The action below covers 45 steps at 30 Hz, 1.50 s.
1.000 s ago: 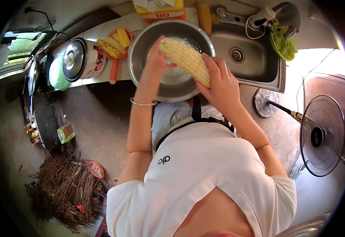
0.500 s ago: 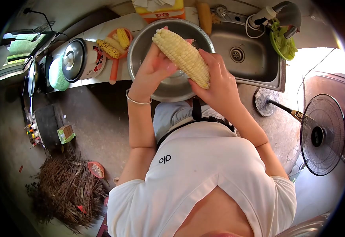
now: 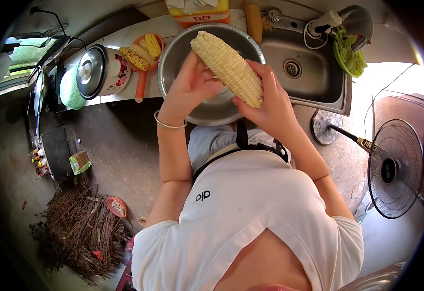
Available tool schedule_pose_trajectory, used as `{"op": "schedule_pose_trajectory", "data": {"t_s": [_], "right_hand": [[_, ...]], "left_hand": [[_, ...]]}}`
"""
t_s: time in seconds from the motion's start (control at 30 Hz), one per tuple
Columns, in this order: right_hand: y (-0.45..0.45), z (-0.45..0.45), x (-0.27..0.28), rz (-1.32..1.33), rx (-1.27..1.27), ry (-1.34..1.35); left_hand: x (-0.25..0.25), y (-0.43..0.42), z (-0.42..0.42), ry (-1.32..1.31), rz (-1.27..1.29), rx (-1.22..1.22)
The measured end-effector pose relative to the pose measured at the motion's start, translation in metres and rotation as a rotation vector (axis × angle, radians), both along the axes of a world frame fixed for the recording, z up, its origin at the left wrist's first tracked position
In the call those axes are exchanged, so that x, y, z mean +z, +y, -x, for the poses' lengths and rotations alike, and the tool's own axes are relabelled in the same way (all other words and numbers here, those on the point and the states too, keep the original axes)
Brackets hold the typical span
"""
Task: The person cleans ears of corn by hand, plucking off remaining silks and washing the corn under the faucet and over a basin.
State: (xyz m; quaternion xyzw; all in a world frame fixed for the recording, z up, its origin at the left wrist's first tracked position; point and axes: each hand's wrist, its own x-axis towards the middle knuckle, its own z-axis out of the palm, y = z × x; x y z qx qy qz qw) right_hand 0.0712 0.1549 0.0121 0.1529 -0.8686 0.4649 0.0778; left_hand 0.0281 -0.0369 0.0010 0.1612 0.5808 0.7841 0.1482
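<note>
A pale, husked ear of corn [image 3: 227, 68] is held slantwise over a large metal basin [image 3: 166, 65]. My right hand [image 3: 270, 94] is wrapped round its lower end, thumb beneath and fingers on the far side. At the upper left part of the ear is my left hand [image 3: 192, 89], closed against it, with the thumb along the lower edge and the other fingers partly hidden behind the cob. A bangle [image 3: 169, 125] circles the left wrist. Several more ears of corn [image 3: 135, 58] lie in an orange strainer [image 3: 140, 87] left of the basin.
A steel sink [image 3: 314, 72] adjoins the basin on the right, with a green basket of leafy vegetables [image 3: 349, 53] at its far corner. A lidded pot [image 3: 106, 72] stands left. A fan [image 3: 391, 169] is at right; a brushwood pile [image 3: 81, 228] lies on the floor.
The ear of corn has shifted slightly right and up at its top end. Left fingertips that showed past the ear are now hidden behind it. Both hands remain on it.
</note>
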Motion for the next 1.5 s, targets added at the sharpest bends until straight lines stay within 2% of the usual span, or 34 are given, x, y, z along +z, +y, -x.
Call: {"op": "schedule_pose_trajectory", "data": {"t_s": [0.07,0.1,0.17,0.23,0.3,0.4,0.5,0.57,0.6,0.63,0.67,0.73,0.8,0.83,0.9,0.93,1.0,1.03,1.07,1.1,1.13,1.17,1.2,1.33,1.4,1.43,1.5], "right_hand": [[-0.003,-0.001,0.000,-0.087,-0.024,0.034],[-0.005,-0.003,0.000,-0.173,-0.048,0.067],[-0.008,-0.005,0.000,-0.163,-0.050,0.062],[-0.008,-0.002,0.000,-0.153,-0.055,0.065],[-0.003,0.001,0.001,-0.021,-0.022,-0.081],[0.001,0.004,-0.003,0.041,0.016,-0.086],[0.003,0.005,-0.006,0.127,0.031,-0.139],[0.000,0.002,-0.001,0.072,0.012,-0.124],[-0.002,0.001,0.001,0.019,-0.007,-0.111],[-0.003,0.001,0.000,0.019,-0.005,-0.111],[-0.003,0.001,-0.002,0.063,0.008,-0.135],[-0.002,0.003,-0.001,0.108,0.023,-0.158],[0.004,0.006,0.005,0.261,0.030,-0.370],[0.007,0.007,0.003,0.260,0.028,-0.369],[0.013,0.010,0.000,0.599,0.101,-0.622],[0.014,0.009,0.002,0.599,0.100,-0.622],[0.015,0.009,0.009,0.861,0.182,-0.837],[0.014,0.009,0.007,0.859,0.180,-0.837],[0.011,0.008,0.003,0.751,0.151,-0.718],[0.009,0.008,0.001,0.641,0.123,-0.601],[0.006,0.007,0.001,0.640,0.123,-0.603],[0.002,0.004,0.002,0.521,0.099,-0.487],[0.000,0.003,0.003,0.403,0.076,-0.371],[0.006,0.007,-0.003,0.454,0.101,-0.430],[0.009,0.009,-0.001,0.608,0.144,-0.596],[0.010,0.009,-0.002,0.609,0.141,-0.596],[0.011,0.010,-0.006,0.769,0.183,-0.695]], "left_hand": [[0.004,0.006,-0.002,-0.034,-0.186,-0.013],[0.004,0.014,-0.003,-0.035,-0.186,-0.012],[0.003,0.029,-0.007,-0.038,0.110,0.317],[0.008,0.025,-0.003,-0.056,0.066,0.256],[0.013,0.020,-0.001,-0.077,0.018,0.186],[0.017,0.011,-0.002,-0.086,0.102,0.108],[0.011,0.008,-0.002,-0.072,-0.019,0.064],[0.005,0.006,-0.001,-0.111,-0.177,0.009],[0.005,0.011,-0.001,-0.111,-0.177,0.010],[0.007,0.019,-0.002,-0.098,-0.042,0.142],[0.007,0.024,-0.002,-0.083,0.093,0.274],[0.006,0.024,-0.001,-0.042,0.098,0.264],[0.007,0.022,0.000,-0.002,0.101,0.247],[0.009,0.019,0.000,-0.043,0.037,0.190],[0.007,0.017,0.001,-0.083,-0.025,0.133],[0.001,0.016,0.002,-0.053,-0.053,0.138],[0.001,0.019,0.003,-0.021,-0.081,0.142],[0.004,0.022,0.000,-0.068,-0.225,0.119],[0.008,0.026,-0.002,-0.115,-0.368,0.095],[0.010,0.032,-0.003,-0.116,-0.370,0.095],[0.012,0.038,-0.005,-0.086,-0.217,0.131],[0.014,0.041,-0.006,-0.055,-0.061,0.169],[0.016,0.040,-0.006,-0.057,-0.060,0.173],[0.022,0.033,-0.003,-0.114,0.002,0.097],[0.022,0.027,-0.003,-0.119,-0.009,0.062],[0.018,0.024,-0.005,-0.118,-0.048,0.029],[0.016,0.025,-0.005,-0.113,-0.091,-0.005]]}}
